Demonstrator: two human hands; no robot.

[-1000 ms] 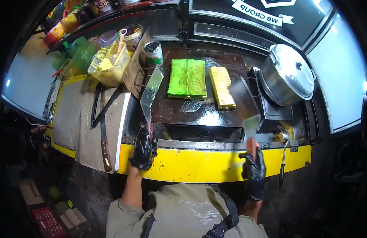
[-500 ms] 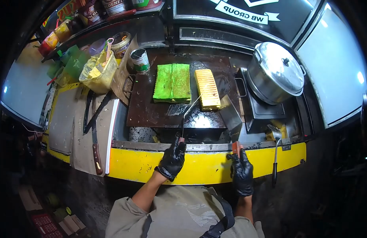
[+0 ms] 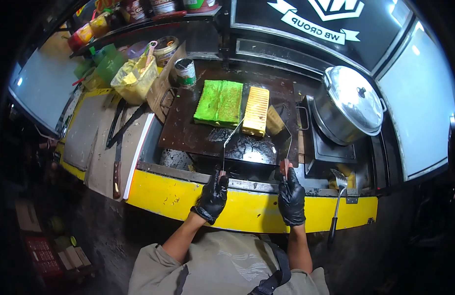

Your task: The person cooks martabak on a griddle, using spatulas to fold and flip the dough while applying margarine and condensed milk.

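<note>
My left hand (image 3: 211, 198), in a black glove, is closed round the handle of a thin metal spatula (image 3: 226, 147), whose far end meets the lower left side of a ridged yellow loaf (image 3: 256, 110). My right hand (image 3: 291, 199), also gloved in black, grips the reddish handle of a wide scraper (image 3: 279, 123). Its blade stands tilted just right of the loaf; whether they touch I cannot tell. A green slab of bread (image 3: 219, 103) lies left of the yellow loaf on the dark griddle (image 3: 183, 132).
A lidded pot (image 3: 353, 103) stands at the right, with a slotted turner (image 3: 338, 201) below it. Behind the griddle's left corner are a can (image 3: 185, 73) and a tub of yellow spread (image 3: 134, 81). A knife (image 3: 117, 172) lies on the left board.
My right hand has moved up and slightly left, and its scraper blade now stands more upright beside the yellow loaf. The whole view has tilted a little.
</note>
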